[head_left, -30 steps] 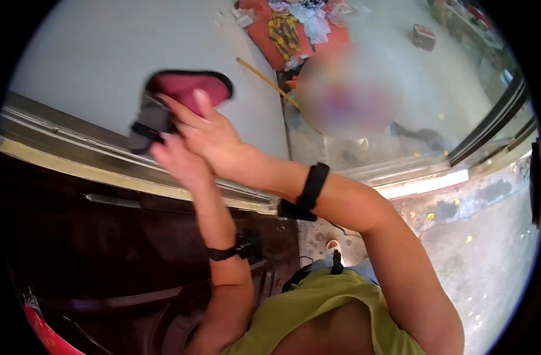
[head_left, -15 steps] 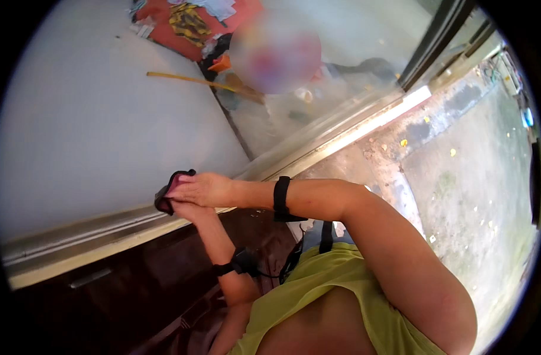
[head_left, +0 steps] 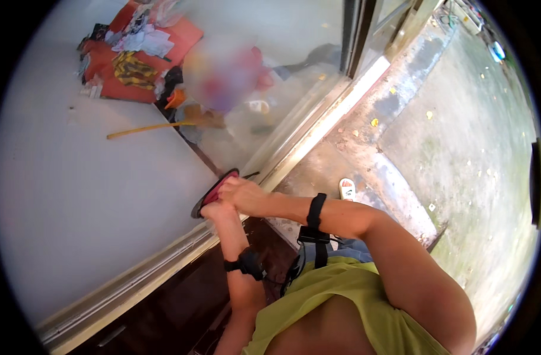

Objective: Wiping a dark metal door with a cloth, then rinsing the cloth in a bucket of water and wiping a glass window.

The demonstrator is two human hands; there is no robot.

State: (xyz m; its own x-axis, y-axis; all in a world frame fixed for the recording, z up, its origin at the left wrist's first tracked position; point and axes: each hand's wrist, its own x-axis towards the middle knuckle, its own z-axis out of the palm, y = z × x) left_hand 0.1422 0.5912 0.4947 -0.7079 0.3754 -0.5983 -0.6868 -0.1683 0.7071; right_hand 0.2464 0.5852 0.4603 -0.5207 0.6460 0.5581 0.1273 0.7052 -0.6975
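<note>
Both my hands are up against the big glass pane (head_left: 93,195), closed on a pink pad with a dark rim (head_left: 214,190) that lies flat on the glass, close to the frame (head_left: 294,151) at the pane's right edge. My right hand (head_left: 247,197) wraps over the top of the pad, fingers curled around its upper edge. My left hand (head_left: 218,212) sits just under it, gripping the pad's lower end, and the two hands touch each other. Whether the left fingers reach behind the pad I cannot tell.

Each wrist carries a black strap: one on my left forearm (head_left: 244,264), one on my right (head_left: 315,214). My yellow-green shirt (head_left: 329,302) fills the lower middle.

Below the pane runs a pale metal sill (head_left: 134,278), with a dark brown panel (head_left: 164,319) beneath it. Through the glass I see a long wooden stick (head_left: 146,128) lying on a pale floor, and beyond it an orange mat (head_left: 134,59) piled with mixed clothes. To the right, outside, lies a concrete path (head_left: 459,148) and a white sandal (head_left: 347,188) well apart from my hands.
</note>
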